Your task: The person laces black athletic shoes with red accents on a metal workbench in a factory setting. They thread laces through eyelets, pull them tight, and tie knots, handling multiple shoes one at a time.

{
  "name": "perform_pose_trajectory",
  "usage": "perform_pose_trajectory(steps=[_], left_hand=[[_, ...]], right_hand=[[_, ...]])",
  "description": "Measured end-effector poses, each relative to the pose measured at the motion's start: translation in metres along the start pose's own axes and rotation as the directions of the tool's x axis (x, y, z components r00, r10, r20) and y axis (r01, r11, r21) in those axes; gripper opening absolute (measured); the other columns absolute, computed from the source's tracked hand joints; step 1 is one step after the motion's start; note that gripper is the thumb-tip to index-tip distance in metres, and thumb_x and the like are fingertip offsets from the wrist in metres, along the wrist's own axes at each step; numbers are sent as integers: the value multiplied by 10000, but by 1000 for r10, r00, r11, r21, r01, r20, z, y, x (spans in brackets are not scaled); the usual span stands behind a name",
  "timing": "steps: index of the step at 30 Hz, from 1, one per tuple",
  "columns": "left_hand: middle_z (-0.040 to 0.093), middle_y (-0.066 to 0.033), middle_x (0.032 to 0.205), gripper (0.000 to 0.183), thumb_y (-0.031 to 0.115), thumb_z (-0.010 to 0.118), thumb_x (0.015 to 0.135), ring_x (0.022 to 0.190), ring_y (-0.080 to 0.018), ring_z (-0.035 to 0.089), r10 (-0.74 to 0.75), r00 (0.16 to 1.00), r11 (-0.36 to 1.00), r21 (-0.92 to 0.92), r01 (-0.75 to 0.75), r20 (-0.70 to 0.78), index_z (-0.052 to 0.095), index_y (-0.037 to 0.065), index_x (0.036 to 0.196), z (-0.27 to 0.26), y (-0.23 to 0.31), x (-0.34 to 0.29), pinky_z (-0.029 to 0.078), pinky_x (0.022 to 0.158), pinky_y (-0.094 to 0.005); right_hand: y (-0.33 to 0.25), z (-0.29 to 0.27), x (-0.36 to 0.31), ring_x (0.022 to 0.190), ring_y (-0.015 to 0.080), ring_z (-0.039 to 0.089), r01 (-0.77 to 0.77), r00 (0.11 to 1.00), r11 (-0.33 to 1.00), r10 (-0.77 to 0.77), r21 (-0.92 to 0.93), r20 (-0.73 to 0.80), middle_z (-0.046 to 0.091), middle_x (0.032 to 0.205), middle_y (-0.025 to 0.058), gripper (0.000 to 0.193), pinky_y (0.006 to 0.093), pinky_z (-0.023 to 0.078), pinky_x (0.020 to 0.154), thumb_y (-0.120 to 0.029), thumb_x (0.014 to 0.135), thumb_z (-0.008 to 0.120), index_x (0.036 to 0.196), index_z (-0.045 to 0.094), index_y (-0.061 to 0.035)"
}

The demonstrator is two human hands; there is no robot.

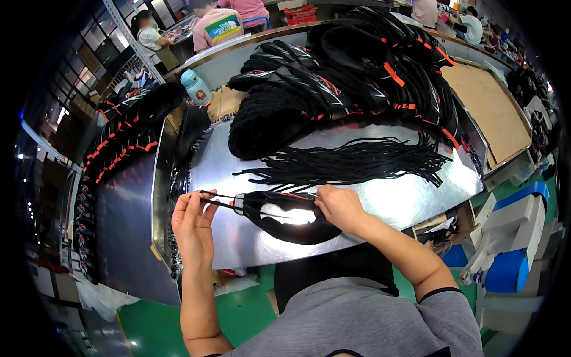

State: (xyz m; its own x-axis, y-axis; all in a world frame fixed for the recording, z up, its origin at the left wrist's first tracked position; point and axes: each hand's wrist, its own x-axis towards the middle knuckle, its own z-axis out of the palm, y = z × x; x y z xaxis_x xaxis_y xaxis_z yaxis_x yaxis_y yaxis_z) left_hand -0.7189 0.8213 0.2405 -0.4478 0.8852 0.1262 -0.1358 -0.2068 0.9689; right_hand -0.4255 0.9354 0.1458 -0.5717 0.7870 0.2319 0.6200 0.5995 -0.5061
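Observation:
A black shoe upper point(297, 238) lies on the shiny metal tabletop in front of me, its open middle showing the metal below. From its left end, by a small pale grey patch, two black lace strands point(225, 204) run out taut to my left hand point(193, 223), which pinches them between thumb and fingers. My right hand point(341, 207) is closed on the upper's far right edge; its fingertips are partly hidden. Just beyond the upper, a loose bundle of black shoelaces point(357, 163) is spread across the table.
Rows of stacked black uppers with orange tabs point(333, 89) fill the table's far side. More uppers point(113, 149) line a lower surface at left. A light blue bottle point(196, 88) stands at the back left. A cardboard-lined tray point(488, 113) is at right. Several people work beyond.

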Motion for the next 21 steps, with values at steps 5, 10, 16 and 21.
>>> perform_pose_trajectory(steps=[5, 10, 16, 21], left_hand=[[649, -135, 1166, 216, 4, 685, 872, 1073, -293, 641, 436, 827, 272, 825, -496, 354, 630, -1, 1081, 25, 8, -12, 514, 910, -384], [699, -130, 1064, 230, 19, 720, 827, 1016, -345, 659, 179, 688, 315, 622, -717, 703, 689, 21, 1055, 78, -3, -29, 517, 898, -418], [727, -146, 1003, 181, 144, 641, 906, 991, -349, 671, -205, 760, 354, 771, -530, 617, 735, 40, 1020, 87, -76, -3, 533, 838, -445], [737, -159, 1011, 261, 196, 656, 918, 922, -340, 697, -343, 833, 507, 832, -226, 435, 727, 33, 1109, 109, -121, 0, 524, 847, -405]], right_hand=[[0, 6, -1, 799, 393, 686, -196, 979, 950, 176, 242, 103, 710, 883, 184, 208, 477, 533, 751, -212, 911, 624, 915, 667, -8], [-14, 6, -2, 804, 408, 690, -220, 972, 951, 194, 217, 135, 716, 845, 203, 217, 491, 542, 763, -206, 899, 623, 901, 673, 5], [-12, 17, -10, 809, 418, 694, -305, 952, 900, 288, 310, 100, 713, 836, 218, 223, 504, 545, 769, -231, 893, 629, 898, 681, -14], [9, 8, -3, 842, 393, 704, -398, 915, 875, 400, 276, 52, 725, 861, 200, 243, 488, 551, 779, -259, 887, 632, 902, 713, -31]])
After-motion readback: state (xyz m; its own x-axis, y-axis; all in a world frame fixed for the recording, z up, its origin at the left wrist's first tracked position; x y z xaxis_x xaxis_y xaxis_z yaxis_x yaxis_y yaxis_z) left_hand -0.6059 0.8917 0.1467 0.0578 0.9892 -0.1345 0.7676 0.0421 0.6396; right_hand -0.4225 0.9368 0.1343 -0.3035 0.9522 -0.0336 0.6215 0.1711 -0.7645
